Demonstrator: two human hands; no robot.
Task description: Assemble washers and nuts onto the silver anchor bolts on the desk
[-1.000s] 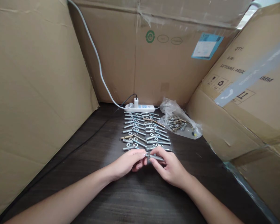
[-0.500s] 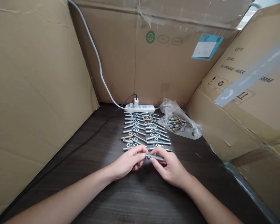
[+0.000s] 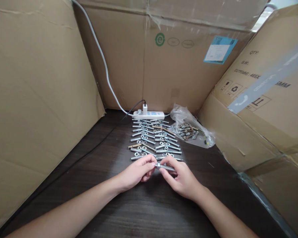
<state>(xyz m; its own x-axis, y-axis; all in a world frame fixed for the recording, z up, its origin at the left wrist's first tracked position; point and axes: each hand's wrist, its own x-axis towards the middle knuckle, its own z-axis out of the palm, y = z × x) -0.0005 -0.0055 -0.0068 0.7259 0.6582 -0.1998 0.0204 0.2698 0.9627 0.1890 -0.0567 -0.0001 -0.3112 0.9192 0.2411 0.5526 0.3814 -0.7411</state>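
Between both hands, above the dark table, lies an expansion bolt (image 3: pixel 167 167), a silver sleeve with a hex nut (image 3: pixel 159 166) near its left end. My left hand (image 3: pixel 141 170) is closed in a pinch on the bolt's left tip, just beside the nut. The thumb and index finger of my right hand (image 3: pixel 180 175) grip the sleeve close to the nut's right side. Just beyond my hands, sleeves, bolts, nuts and washers (image 3: pixel 152 135) are laid out in two columns of rows. Most are silver, a few brass-coloured.
A white power strip (image 3: pixel 150 115) with a plugged-in charger (image 3: pixel 145 109) stands behind the rows. To its right lies a clear plastic bag (image 3: pixel 201 135) of assembled bolts. A black cable (image 3: pixel 89 152) crosses the table (image 3: pixel 94 211) at left. Cardboard boxes (image 3: pixel 124 59) wall three sides.
The nut appears slightly turned on the bolt. Both hands keep nearly the same position and grip.
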